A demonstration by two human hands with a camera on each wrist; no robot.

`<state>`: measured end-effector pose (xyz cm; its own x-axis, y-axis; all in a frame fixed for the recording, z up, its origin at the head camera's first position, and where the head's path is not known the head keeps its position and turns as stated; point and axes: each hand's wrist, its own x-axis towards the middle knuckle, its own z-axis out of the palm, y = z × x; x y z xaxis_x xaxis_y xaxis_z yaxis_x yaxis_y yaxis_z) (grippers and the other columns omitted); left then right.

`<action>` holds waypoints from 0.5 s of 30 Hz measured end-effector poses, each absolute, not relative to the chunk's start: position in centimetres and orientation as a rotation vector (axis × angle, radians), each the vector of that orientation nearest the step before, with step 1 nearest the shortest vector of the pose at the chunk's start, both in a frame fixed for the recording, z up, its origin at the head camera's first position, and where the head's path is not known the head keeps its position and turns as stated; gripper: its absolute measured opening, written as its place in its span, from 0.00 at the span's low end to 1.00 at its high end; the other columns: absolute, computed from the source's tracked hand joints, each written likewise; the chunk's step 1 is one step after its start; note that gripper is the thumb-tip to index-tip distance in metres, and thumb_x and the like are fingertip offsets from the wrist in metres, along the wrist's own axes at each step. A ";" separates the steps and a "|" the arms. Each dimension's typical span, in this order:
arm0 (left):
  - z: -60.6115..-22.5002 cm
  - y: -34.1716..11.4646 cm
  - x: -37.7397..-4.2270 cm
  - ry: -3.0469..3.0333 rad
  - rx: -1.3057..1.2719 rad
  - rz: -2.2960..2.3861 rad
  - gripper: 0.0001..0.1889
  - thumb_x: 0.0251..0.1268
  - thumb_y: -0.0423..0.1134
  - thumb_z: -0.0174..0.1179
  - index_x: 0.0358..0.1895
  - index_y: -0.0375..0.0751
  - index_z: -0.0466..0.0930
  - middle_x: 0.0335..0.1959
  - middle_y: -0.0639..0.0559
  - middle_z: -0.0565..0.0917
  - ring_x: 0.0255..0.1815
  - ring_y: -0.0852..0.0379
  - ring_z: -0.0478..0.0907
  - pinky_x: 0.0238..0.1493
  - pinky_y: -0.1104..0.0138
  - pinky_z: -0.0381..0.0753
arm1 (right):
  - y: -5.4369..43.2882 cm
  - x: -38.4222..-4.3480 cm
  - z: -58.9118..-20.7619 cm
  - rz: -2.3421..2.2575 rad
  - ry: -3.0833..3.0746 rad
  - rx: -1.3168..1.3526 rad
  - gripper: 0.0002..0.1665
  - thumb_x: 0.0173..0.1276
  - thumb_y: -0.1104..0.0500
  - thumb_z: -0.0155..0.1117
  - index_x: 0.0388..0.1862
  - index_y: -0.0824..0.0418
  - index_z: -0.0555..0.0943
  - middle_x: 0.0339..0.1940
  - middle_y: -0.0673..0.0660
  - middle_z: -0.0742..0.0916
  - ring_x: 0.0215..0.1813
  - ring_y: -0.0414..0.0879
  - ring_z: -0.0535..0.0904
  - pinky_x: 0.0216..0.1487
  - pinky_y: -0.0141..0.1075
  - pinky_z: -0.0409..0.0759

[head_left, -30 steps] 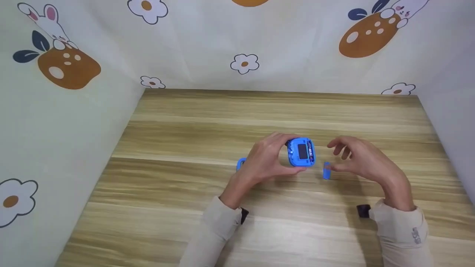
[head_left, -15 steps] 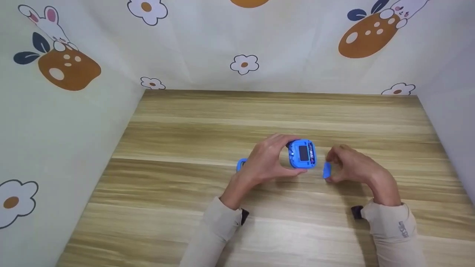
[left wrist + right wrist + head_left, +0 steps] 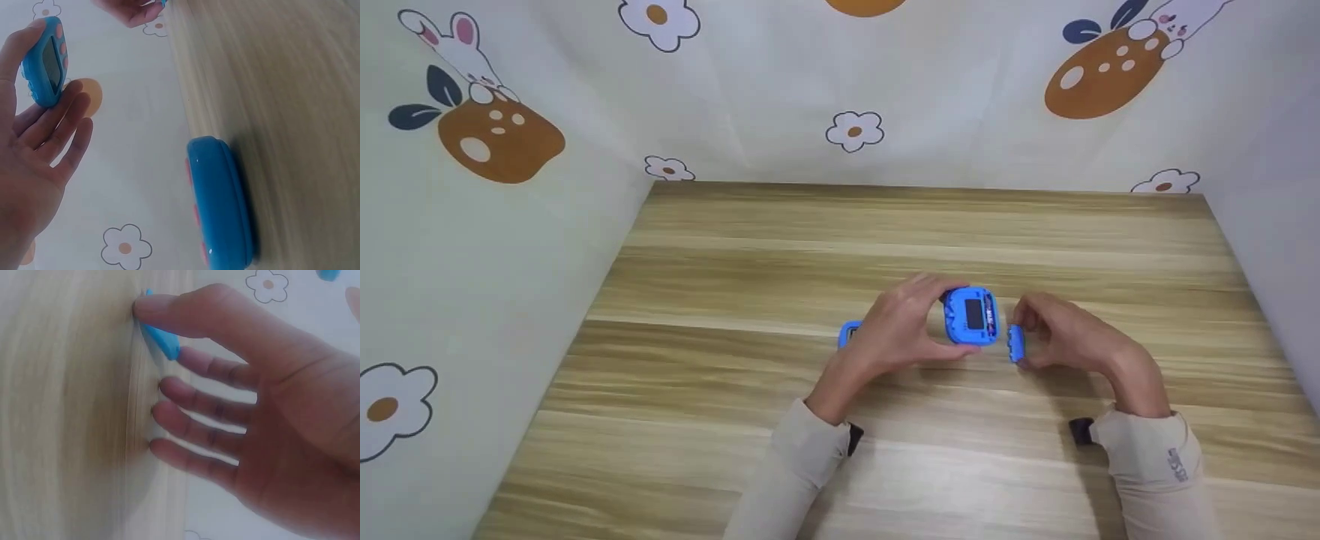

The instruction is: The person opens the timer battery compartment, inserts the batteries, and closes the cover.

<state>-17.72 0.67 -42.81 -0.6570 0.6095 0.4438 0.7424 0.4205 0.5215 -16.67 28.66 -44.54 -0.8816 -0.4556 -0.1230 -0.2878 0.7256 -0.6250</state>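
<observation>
My left hand (image 3: 896,322) grips a small blue digital timer (image 3: 971,315) by its edges, thumb below and fingers above. Its back, with a dark rectangle and an uncovered battery slot holding what looks like a battery, shows in the head view. In the left wrist view the timer (image 3: 48,62) shows its screen and pink buttons. Just to the right, my right hand (image 3: 1072,337) pinches a narrow blue battery cover (image 3: 1016,343) with small tabs along one side. The right wrist view has this cover (image 3: 163,340) between thumb and index finger, close to the tabletop.
A second blue device (image 3: 216,202) with pink buttons sits on the wooden table (image 3: 735,262); in the head view my left hand partly hides it. Patterned cloth (image 3: 750,97) with flowers and rabbits surrounds the table's back and sides.
My right hand has moved down to the cover, closed thumb and finger on it, and turned it so its tabs face left. The timer has lowered slightly in my left hand.
</observation>
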 end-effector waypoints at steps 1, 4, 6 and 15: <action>-42.8 0.7 -17.7 -2.486 -1.201 -1.055 0.41 0.50 0.68 0.66 0.63 0.45 0.74 0.54 0.58 0.79 0.51 0.65 0.73 0.51 0.74 0.73 | 28.7 -16.7 -44.6 -0.939 2.643 -0.600 0.30 0.45 0.64 0.83 0.45 0.61 0.76 0.38 0.56 0.81 0.40 0.51 0.75 0.42 0.42 0.76; -42.8 0.7 -17.7 -2.504 -1.205 -1.061 0.41 0.50 0.68 0.66 0.63 0.44 0.74 0.55 0.58 0.79 0.52 0.65 0.72 0.52 0.74 0.73 | 28.8 -16.9 -44.8 -1.030 2.573 -0.629 0.25 0.48 0.64 0.81 0.44 0.61 0.78 0.38 0.56 0.83 0.40 0.51 0.78 0.42 0.41 0.79; -42.8 0.7 -17.7 -2.519 -1.201 -1.059 0.41 0.50 0.67 0.68 0.63 0.44 0.74 0.55 0.58 0.79 0.52 0.65 0.72 0.52 0.74 0.73 | 28.8 -17.0 -45.0 -1.063 2.534 -0.637 0.22 0.51 0.63 0.80 0.43 0.61 0.79 0.38 0.56 0.84 0.40 0.51 0.79 0.41 0.39 0.80; -42.8 0.5 -17.7 -2.539 -1.197 -1.077 0.40 0.49 0.63 0.71 0.64 0.44 0.74 0.56 0.57 0.79 0.53 0.64 0.73 0.54 0.73 0.73 | 26.4 -15.0 -42.8 -0.806 2.491 -0.445 0.40 0.47 0.43 0.81 0.50 0.66 0.75 0.40 0.57 0.80 0.41 0.50 0.75 0.45 0.45 0.76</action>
<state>-17.75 0.48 -42.83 -0.6754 0.6210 0.3979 0.7176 0.4289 0.5487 -15.01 26.42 -42.79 -0.8313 -0.4378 -0.3424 -0.1543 0.7737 -0.6145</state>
